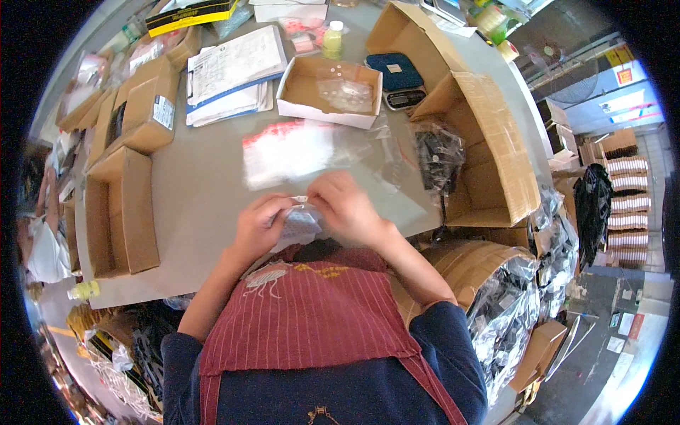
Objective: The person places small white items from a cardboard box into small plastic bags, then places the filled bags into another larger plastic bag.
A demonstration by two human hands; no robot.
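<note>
My left hand (259,225) and my right hand (346,209) meet just above my lap at the table's near edge, both with fingers pinched. Between the fingertips shows a small white piece (300,201), too small to name. Below it hangs a small clear plastic bag (301,225) with a bluish tint, its top at my left fingertips. Motion blurs my right hand slightly. Just beyond the hands lies a stack of clear plastic bags with red edges (287,152), bright with glare.
A shallow white-sided box (327,117) holds small clear bags. Clipboards with papers (237,67) lie far left. Open cartons stand at left (122,212) and right (489,156). A black item in clear wrap (439,152) leans by the right carton, near a small scale (405,99).
</note>
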